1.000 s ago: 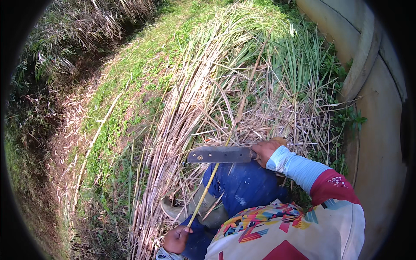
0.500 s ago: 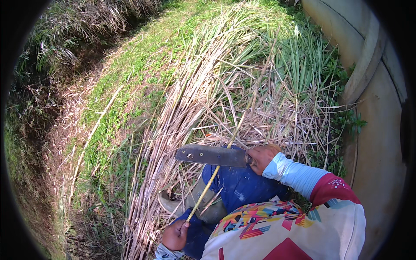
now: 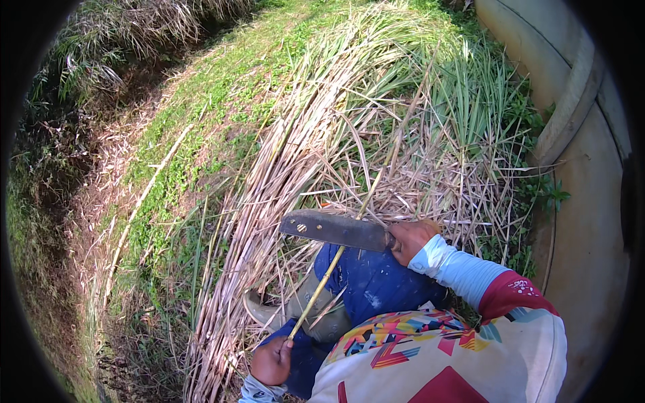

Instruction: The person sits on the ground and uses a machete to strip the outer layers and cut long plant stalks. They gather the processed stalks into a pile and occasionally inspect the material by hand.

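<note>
A broad, dark machete (image 3: 336, 230) is gripped at its handle by my right hand (image 3: 412, 240), its blade pointing left with holes near the tip. The blade lies across a thin yellow-green cane stalk (image 3: 320, 289), just above my bent knee. My left hand (image 3: 272, 361) is closed around the stalk's lower end, near the bottom of the picture. From there the stalk slants up and away, passing the blade and running into dry leaves. Beside it on the left lies a long pile of cut stalks (image 3: 259, 208) with dry husks.
Green leaves (image 3: 470, 94) and dry straw spread ahead on the right. A curved concrete wall (image 3: 584, 195) with a rib borders the right side. One long pale stalk (image 3: 144, 195) lies on the grass at left. My boot (image 3: 265, 312) rests beside the pile.
The machete has shifted slightly right and its tip has swung up, tilting the blade. My left hand keeps its hold on the stalk in nearly the same place.
</note>
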The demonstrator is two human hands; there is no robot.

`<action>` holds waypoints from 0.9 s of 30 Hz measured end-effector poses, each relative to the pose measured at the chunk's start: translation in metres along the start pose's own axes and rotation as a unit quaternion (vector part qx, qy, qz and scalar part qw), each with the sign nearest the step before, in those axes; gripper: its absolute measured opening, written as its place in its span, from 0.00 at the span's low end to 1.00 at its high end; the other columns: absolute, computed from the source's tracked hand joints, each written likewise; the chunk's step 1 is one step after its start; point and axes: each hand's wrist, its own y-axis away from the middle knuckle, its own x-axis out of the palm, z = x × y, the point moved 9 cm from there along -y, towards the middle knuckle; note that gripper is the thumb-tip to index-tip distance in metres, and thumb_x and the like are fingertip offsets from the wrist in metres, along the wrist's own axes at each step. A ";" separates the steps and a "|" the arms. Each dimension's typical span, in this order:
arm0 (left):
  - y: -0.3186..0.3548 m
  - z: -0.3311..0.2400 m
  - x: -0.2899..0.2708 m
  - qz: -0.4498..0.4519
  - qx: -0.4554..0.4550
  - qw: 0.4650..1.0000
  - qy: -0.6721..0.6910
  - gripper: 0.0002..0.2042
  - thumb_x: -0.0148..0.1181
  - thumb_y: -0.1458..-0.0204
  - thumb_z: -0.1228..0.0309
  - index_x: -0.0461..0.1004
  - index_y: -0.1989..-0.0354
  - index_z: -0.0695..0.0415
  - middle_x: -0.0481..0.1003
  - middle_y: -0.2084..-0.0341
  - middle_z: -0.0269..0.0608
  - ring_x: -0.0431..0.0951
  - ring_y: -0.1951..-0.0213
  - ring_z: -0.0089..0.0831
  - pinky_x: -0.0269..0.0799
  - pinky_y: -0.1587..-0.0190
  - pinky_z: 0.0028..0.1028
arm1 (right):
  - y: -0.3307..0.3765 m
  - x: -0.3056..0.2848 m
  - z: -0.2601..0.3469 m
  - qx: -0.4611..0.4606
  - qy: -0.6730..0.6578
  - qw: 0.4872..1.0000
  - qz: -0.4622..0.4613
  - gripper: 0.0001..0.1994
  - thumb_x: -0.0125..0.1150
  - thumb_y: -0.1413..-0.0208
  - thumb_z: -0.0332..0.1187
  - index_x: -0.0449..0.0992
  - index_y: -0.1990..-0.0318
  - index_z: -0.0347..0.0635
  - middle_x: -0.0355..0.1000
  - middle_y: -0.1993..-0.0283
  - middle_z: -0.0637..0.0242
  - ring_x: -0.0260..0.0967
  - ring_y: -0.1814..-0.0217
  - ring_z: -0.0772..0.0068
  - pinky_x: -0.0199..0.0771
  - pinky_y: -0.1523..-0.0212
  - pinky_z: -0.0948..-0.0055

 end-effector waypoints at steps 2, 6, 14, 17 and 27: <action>0.001 0.004 0.002 0.001 0.000 1.000 0.003 0.11 0.55 0.38 0.66 0.78 0.65 0.61 0.74 0.81 0.52 0.77 0.78 0.47 0.69 0.74 0.35 | 0.003 0.005 0.004 -0.029 0.015 0.999 0.007 0.18 0.64 0.57 0.33 0.75 0.55 0.42 0.76 0.62 0.56 0.75 0.58 0.49 0.76 0.56 0.54; 0.005 -0.004 0.000 -0.023 0.011 1.000 0.005 0.08 0.58 0.41 0.67 0.78 0.67 0.57 0.73 0.82 0.54 0.75 0.78 0.55 0.69 0.76 0.42 | -0.001 0.007 -0.011 -0.019 0.024 1.000 -0.001 0.18 0.64 0.57 0.33 0.74 0.55 0.43 0.76 0.61 0.55 0.75 0.58 0.49 0.75 0.56 0.54; -0.005 -0.008 0.005 -0.005 0.005 1.000 -0.003 0.09 0.56 0.41 0.68 0.77 0.64 0.61 0.72 0.82 0.53 0.73 0.80 0.51 0.66 0.76 0.39 | 0.000 0.001 -0.009 -0.002 0.012 1.000 0.004 0.18 0.64 0.54 0.33 0.74 0.53 0.43 0.76 0.60 0.54 0.75 0.56 0.46 0.75 0.53 0.54; -0.003 -0.007 0.004 0.007 0.003 1.000 -0.015 0.08 0.57 0.41 0.68 0.78 0.65 0.60 0.72 0.82 0.53 0.74 0.79 0.52 0.67 0.76 0.40 | -0.004 -0.007 -0.059 0.214 0.009 0.977 0.013 0.17 0.63 0.52 0.32 0.74 0.52 0.44 0.76 0.57 0.54 0.75 0.53 0.47 0.74 0.51 0.53; 0.004 0.007 0.013 0.009 -0.004 0.999 0.037 0.10 0.58 0.40 0.66 0.79 0.67 0.60 0.73 0.83 0.49 0.75 0.80 0.41 0.68 0.75 0.35 | -0.007 -0.002 -0.072 0.163 0.038 0.986 0.012 0.18 0.65 0.52 0.35 0.73 0.53 0.44 0.76 0.54 0.54 0.74 0.50 0.50 0.74 0.50 0.56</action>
